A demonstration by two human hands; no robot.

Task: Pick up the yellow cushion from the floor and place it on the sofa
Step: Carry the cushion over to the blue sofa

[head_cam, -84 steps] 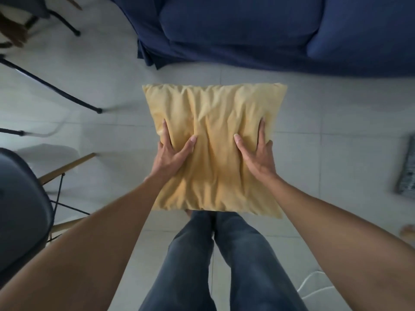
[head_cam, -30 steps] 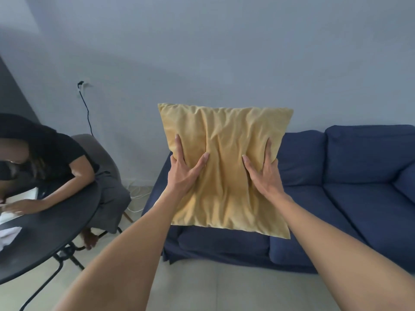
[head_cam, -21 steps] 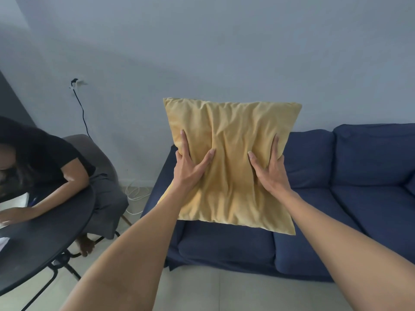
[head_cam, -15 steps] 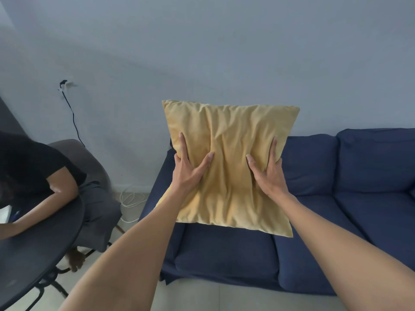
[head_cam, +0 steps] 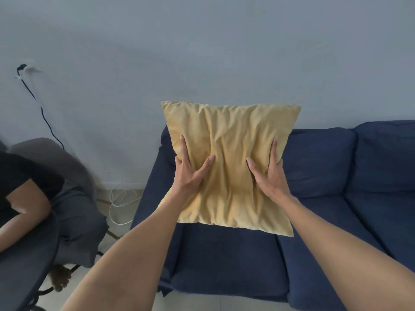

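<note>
Lowered since half a second ago, the cushion now hangs above the sofa seat. Sofa: blue, padded fabric, beyond both hands. Cushion: yellow, square, creased, judged light and soft. Left hand and right hand clamp its side edges, thumbs in front.

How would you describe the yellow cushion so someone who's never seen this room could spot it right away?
Start at the blue sofa along the pale wall. In front of its left end, a square cushion is held up by the left hand and the right hand, which press on its sides. It is the only yellow thing in view, wrinkled and soft against the dark upholstery.
</note>
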